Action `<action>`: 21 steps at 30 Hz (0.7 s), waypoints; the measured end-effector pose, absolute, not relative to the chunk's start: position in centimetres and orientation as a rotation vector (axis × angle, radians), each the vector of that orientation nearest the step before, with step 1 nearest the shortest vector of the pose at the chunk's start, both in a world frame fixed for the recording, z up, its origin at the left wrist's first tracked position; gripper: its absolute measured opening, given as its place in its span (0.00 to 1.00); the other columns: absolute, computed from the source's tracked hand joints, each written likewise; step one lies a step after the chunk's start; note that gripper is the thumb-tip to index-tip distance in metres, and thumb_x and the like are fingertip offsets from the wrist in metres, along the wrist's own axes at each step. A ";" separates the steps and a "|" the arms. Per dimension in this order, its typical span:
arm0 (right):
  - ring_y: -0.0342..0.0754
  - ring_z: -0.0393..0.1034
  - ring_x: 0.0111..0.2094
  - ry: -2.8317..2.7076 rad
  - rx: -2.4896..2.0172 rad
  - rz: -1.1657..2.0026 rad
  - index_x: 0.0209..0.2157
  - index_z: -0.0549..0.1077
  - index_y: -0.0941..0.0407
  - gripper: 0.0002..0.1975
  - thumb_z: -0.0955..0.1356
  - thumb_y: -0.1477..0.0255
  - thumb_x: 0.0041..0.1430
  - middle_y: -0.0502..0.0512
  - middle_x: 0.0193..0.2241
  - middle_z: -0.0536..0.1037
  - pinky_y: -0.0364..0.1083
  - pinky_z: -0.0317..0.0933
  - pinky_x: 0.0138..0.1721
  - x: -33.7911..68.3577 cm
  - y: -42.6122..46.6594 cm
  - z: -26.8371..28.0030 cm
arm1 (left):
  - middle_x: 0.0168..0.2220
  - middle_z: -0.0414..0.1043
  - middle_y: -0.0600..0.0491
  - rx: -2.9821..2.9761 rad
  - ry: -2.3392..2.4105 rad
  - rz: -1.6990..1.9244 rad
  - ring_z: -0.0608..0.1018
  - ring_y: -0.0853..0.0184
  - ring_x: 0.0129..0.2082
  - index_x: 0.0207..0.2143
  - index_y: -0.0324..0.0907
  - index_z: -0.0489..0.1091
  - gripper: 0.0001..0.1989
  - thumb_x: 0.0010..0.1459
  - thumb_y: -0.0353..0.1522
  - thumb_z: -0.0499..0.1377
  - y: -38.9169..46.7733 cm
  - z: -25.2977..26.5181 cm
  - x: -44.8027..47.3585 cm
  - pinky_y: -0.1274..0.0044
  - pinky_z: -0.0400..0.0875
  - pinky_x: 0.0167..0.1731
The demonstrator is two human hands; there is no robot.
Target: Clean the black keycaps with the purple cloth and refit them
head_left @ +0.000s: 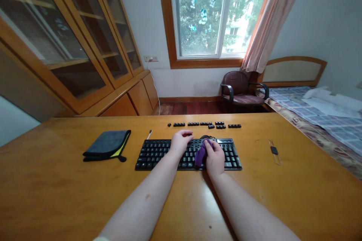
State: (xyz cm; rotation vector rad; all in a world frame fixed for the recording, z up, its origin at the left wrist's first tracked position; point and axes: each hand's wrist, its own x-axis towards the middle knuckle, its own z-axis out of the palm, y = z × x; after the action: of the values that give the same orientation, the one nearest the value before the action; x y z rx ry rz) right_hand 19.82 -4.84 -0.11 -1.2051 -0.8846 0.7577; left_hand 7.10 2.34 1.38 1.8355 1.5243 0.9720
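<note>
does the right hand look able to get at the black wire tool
Probably yes: the wire tool lies past the right end of the keyboard with nothing standing between, though the right hand holds a purple cloth.

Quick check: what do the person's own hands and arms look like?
Left hand and right hand are ungloved, no rings or watch visible. The right forearm and left forearm are bare; the left has a small mark and a pale edge, perhaps a sleeve, at its lower end.

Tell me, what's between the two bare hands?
Between the left hand and right hand, the head view shows a crumpled purple cloth, held in the right, and black keyboard keys.
</note>
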 end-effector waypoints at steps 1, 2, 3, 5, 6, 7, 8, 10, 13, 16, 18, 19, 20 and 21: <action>0.49 0.68 0.32 -0.895 -1.206 0.756 0.30 0.74 0.59 0.14 0.67 0.61 0.50 0.53 0.27 0.76 0.47 0.60 0.38 19.8 -4.8 -0.2 | 0.39 0.76 0.46 1.780 1.525 1.002 0.78 0.65 0.39 0.38 0.36 0.72 0.11 0.50 0.27 0.59 1.3 1.1 6.1 0.74 0.72 0.41; 0.49 0.68 0.32 -0.907 -1.207 0.756 0.29 0.74 0.59 0.14 0.67 0.61 0.50 0.53 0.27 0.76 0.47 0.60 0.38 19.8 -4.8 -0.2 | 0.40 0.76 0.46 1.650 1.471 1.066 0.77 0.65 0.40 0.38 0.37 0.73 0.11 0.50 0.27 0.59 0.3 0.9 5.2 0.73 0.71 0.43; 0.49 0.68 0.32 -0.922 -1.208 0.758 0.29 0.74 0.58 0.14 0.67 0.61 0.50 0.53 0.27 0.76 0.47 0.60 0.39 19.8 -4.9 -0.2 | 0.40 0.76 0.47 1.554 1.424 1.104 0.77 0.65 0.41 0.37 0.37 0.73 0.11 0.49 0.26 0.59 -0.5 0.8 4.4 0.73 0.70 0.45; 0.49 0.68 0.32 -0.951 -1.208 0.769 0.30 0.74 0.58 0.13 0.67 0.61 0.50 0.53 0.27 0.76 0.48 0.60 0.39 19.7 -5.0 0.0 | 0.42 0.75 0.48 1.482 1.360 1.120 0.75 0.65 0.43 0.38 0.39 0.73 0.12 0.49 0.25 0.58 -1.7 0.8 3.3 0.71 0.67 0.49; 0.50 0.68 0.33 -0.973 -1.204 0.781 0.30 0.74 0.57 0.13 0.67 0.62 0.50 0.53 0.28 0.76 0.48 0.60 0.39 19.7 -5.1 0.2 | 0.42 0.75 0.49 1.484 1.313 1.100 0.75 0.65 0.43 0.38 0.40 0.73 0.13 0.49 0.24 0.57 -2.0 0.9 3.1 0.71 0.66 0.49; 0.50 0.68 0.33 -0.997 -1.194 0.795 0.30 0.74 0.57 0.12 0.67 0.62 0.50 0.53 0.28 0.76 0.48 0.60 0.40 19.6 -5.2 0.4 | 0.42 0.75 0.50 1.493 1.260 1.077 0.75 0.65 0.43 0.39 0.40 0.73 0.13 0.49 0.24 0.57 -2.3 1.1 3.0 0.71 0.66 0.50; 0.50 0.69 0.34 -1.027 -1.178 0.810 0.31 0.74 0.57 0.12 0.67 0.62 0.50 0.53 0.29 0.77 0.48 0.60 0.40 19.5 -5.3 0.6 | 0.42 0.75 0.50 1.503 1.201 1.066 0.75 0.65 0.44 0.39 0.41 0.73 0.14 0.48 0.24 0.58 -2.4 1.2 3.1 0.71 0.65 0.50; 0.51 0.69 0.36 -1.094 -1.140 0.837 0.32 0.75 0.56 0.12 0.66 0.63 0.51 0.54 0.31 0.77 0.49 0.60 0.42 19.4 -5.4 0.9 | 0.41 0.75 0.49 1.464 1.083 1.065 0.76 0.65 0.42 0.38 0.40 0.73 0.13 0.47 0.25 0.60 -2.6 1.4 3.6 0.70 0.67 0.49; 0.51 0.69 0.38 -1.190 -1.102 0.854 0.33 0.76 0.55 0.11 0.66 0.64 0.52 0.55 0.34 0.77 0.49 0.59 0.44 19.2 -5.5 0.9 | 0.36 0.76 0.48 1.231 1.032 1.121 0.77 0.64 0.36 0.36 0.37 0.72 0.13 0.45 0.29 0.62 -2.8 1.1 4.5 0.70 0.72 0.41; 0.51 0.69 0.39 -1.285 -1.091 0.844 0.33 0.76 0.54 0.10 0.66 0.66 0.52 0.55 0.35 0.77 0.49 0.60 0.44 19.2 -5.4 0.6 | 0.31 0.76 0.49 1.097 1.052 1.181 0.77 0.65 0.32 0.33 0.36 0.72 0.12 0.43 0.30 0.64 -3.0 0.6 5.0 0.71 0.73 0.37; 0.50 0.69 0.38 -1.335 -1.099 0.825 0.34 0.76 0.54 0.09 0.67 0.67 0.51 0.55 0.34 0.77 0.50 0.61 0.44 19.2 -5.3 0.3 | 0.30 0.76 0.50 1.128 1.050 1.208 0.77 0.65 0.32 0.30 0.37 0.73 0.12 0.40 0.29 0.65 -3.0 0.3 5.1 0.72 0.72 0.39; 0.50 0.70 0.38 -1.353 -1.105 0.819 0.34 0.76 0.54 0.09 0.67 0.68 0.51 0.55 0.34 0.77 0.50 0.61 0.43 19.3 -5.3 0.2 | 0.30 0.76 0.50 1.153 1.051 1.217 0.77 0.65 0.33 0.29 0.37 0.73 0.11 0.39 0.29 0.66 -3.1 0.3 5.1 0.72 0.71 0.39; 0.50 0.70 0.38 -1.364 -1.112 0.816 0.34 0.76 0.53 0.08 0.67 0.68 0.51 0.55 0.34 0.77 0.50 0.61 0.43 19.3 -5.3 0.1 | 0.30 0.76 0.51 1.181 1.051 1.222 0.76 0.65 0.33 0.28 0.37 0.74 0.10 0.38 0.28 0.66 -3.1 0.4 5.1 0.72 0.71 0.39; 0.50 0.70 0.38 -1.368 -1.119 0.816 0.34 0.76 0.53 0.08 0.67 0.68 0.51 0.55 0.34 0.77 0.50 0.61 0.43 19.3 -5.2 0.1 | 0.30 0.76 0.51 1.212 1.049 1.227 0.76 0.65 0.33 0.28 0.38 0.74 0.09 0.39 0.28 0.65 -3.2 0.5 5.1 0.72 0.71 0.39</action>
State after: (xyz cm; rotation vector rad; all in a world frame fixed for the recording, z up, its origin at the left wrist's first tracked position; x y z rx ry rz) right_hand 19.30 -5.22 0.06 -1.1186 -1.3683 0.8156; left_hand 5.06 -3.15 0.52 1.2117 1.0486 1.2267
